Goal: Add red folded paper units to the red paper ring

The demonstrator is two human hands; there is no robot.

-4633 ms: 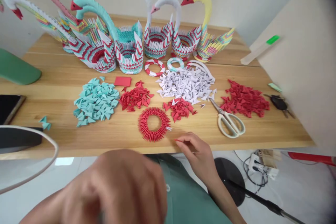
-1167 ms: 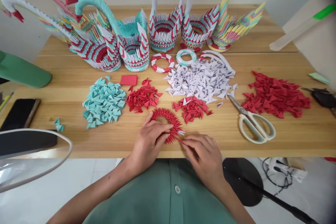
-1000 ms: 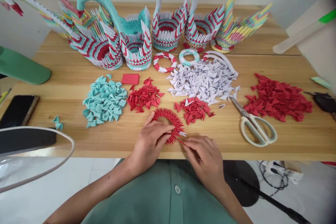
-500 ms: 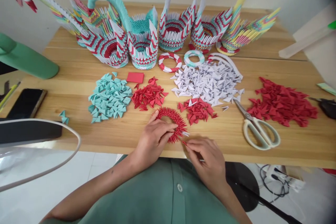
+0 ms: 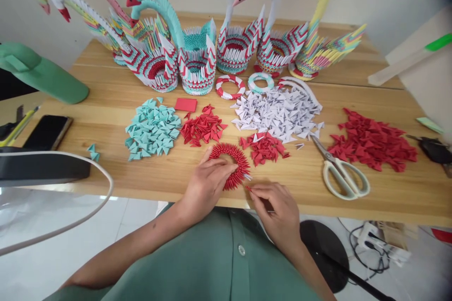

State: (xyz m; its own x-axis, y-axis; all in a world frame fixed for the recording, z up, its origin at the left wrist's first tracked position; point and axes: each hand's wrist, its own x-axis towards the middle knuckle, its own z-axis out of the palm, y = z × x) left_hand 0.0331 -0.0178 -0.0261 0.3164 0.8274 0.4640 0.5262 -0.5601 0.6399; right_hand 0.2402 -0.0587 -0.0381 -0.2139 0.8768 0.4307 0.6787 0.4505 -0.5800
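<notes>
A spiky ring of red folded paper pieces [image 5: 243, 163] lies near the table's front edge, with a bit of white showing on its lower right side. My left hand [image 5: 207, 183] is closed on the ring's left side, its fingers reaching over into the hole. Just right of the ring, my right hand [image 5: 277, 207] pinches a small red paper piece [image 5: 248, 188] between thumb and forefinger. That piece is apart from the ring. Beyond the ring lie two piles of red paper pieces [image 5: 204, 128], a white pile [image 5: 282, 110] and a turquoise pile [image 5: 153, 128].
Several folded-paper swans [image 5: 197, 66] stand along the back, with two paper rings [image 5: 230, 87] before them. Scissors [image 5: 344, 174] and a larger red pile [image 5: 374, 143] lie right. At left are a green bottle [image 5: 42, 75], a phone [image 5: 48, 132] and a white cable [image 5: 102, 188].
The view has shifted slightly, so the swans appear lower. Both hands keep nearly the same places, the left on the ring and the right with the red piece.
</notes>
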